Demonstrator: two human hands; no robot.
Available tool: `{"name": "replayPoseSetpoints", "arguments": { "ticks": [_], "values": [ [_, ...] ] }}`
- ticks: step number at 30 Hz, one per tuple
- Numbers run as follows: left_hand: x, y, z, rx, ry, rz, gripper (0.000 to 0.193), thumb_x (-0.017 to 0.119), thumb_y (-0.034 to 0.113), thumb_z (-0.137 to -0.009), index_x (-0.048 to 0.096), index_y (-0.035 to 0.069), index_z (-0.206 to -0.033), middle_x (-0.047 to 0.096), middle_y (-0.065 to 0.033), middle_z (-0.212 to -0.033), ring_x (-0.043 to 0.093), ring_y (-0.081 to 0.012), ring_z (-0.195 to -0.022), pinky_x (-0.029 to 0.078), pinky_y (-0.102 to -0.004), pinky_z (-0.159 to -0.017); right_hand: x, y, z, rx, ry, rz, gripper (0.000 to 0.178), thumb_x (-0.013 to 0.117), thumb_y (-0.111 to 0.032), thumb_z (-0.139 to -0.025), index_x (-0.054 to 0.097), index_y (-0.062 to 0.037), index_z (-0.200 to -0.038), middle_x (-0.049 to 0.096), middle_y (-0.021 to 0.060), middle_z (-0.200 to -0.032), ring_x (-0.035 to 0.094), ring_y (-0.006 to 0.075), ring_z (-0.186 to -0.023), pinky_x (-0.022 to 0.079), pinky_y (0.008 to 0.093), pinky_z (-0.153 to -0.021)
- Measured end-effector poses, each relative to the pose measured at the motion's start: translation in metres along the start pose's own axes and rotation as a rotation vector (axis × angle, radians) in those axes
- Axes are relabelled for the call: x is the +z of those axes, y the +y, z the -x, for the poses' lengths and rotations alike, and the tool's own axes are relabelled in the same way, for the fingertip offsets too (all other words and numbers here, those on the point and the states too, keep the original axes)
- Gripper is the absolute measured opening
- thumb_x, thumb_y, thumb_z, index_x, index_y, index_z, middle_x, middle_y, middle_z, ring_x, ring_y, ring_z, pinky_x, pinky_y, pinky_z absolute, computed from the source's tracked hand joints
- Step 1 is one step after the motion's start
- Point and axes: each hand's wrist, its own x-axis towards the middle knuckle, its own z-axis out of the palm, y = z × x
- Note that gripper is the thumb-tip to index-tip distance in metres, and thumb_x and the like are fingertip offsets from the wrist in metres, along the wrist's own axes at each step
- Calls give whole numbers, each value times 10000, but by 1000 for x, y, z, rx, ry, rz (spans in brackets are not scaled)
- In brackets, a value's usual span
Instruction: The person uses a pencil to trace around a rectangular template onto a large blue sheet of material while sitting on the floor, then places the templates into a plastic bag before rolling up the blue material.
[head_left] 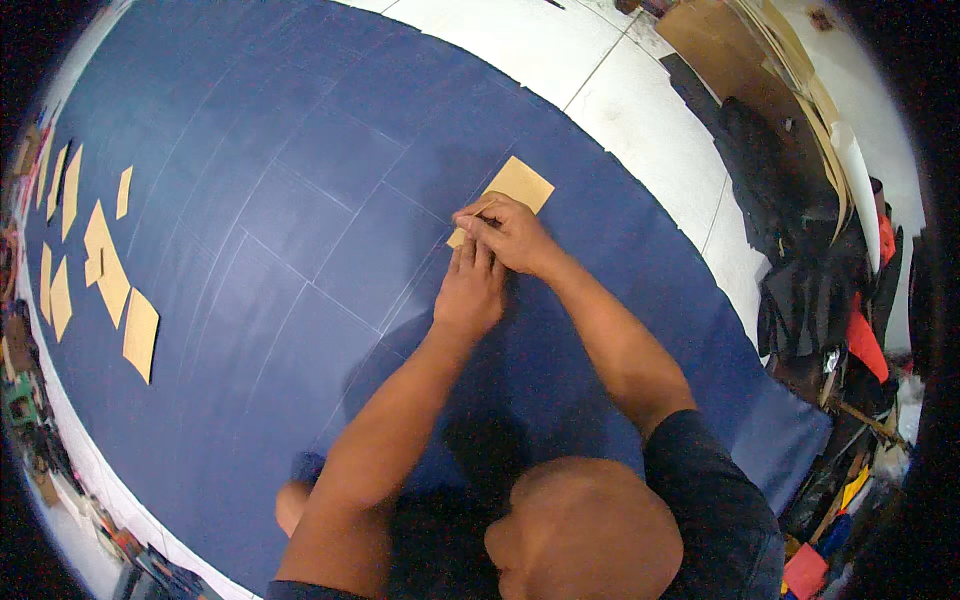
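Observation:
A wide sheet of dark blue material (330, 230), marked with thin pale lines, lies spread under both hands. On it, right of centre, rests a tan card piece (522, 184) with straight edges; my hands cover its lower left part. My left hand (472, 292) lies flat with its fingers stretched out, the tips at the card's lower end. Just above them, my right hand (507, 232) is closed in a pinch over the card's left edge. Something slim seems to be between its fingertips, but the fingers mostly hide it.
Several tan card pieces (142, 335) lie scattered at the sheet's far left. White tiled floor (640, 100) shows beyond the sheet's upper right edge. Black material (810, 310) and large brown sheets (720, 50) are heaped at the right. Assorted clutter lines the left rim.

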Motion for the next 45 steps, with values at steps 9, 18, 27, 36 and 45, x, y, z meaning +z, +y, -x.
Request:
{"name": "replayPoseSetpoints", "arguments": {
  "ticks": [9,18,27,36,45],
  "values": [
    [1,4,2,-11,-61,0,561,540,260,-912,442,-12,-1393,438,-291,-1390,410,-484,-1317,330,-545,-1138,5,-2,-4,15,-28,-18,229,652,-241,-917,668,-40,-1024,722,148,-919,708,264,-860,543,373,-789],
    [1,3,-1,-33,-55,-59,541,540,268,-926,460,-29,-1371,455,-283,-1377,429,-466,-1313,359,-527,-1116,-9,0,-15,82,19,206,212,630,-208,-931,667,-35,-1047,713,130,-944,693,219,-884,534,344,-799],
    [-8,6,-18,-30,-86,-154,421,525,176,-921,514,14,-1309,526,-189,-1249,552,-337,-1171,489,-431,-996,-66,43,-48,139,384,189,216,603,-224,-950,611,-39,-1061,724,172,-918,723,309,-869,555,414,-758],
    [-33,5,-42,-132,-241,-129,420,546,142,-907,528,23,-1310,541,-94,-1173,595,-245,-1052,614,-351,-732,-63,40,-48,157,411,235,200,574,-196,-986,576,-13,-1069,721,129,-918,742,195,-805,559,315,-679],
    [-28,5,-47,-162,-232,-101,357,530,127,-925,552,33,-1268,463,-132,-1426,581,-257,-1159,614,-369,-770,-59,48,-20,16,513,510,175,570,-187,-976,586,-24,-1036,711,161,-870,735,227,-788,552,343,-690]
  ]
}}
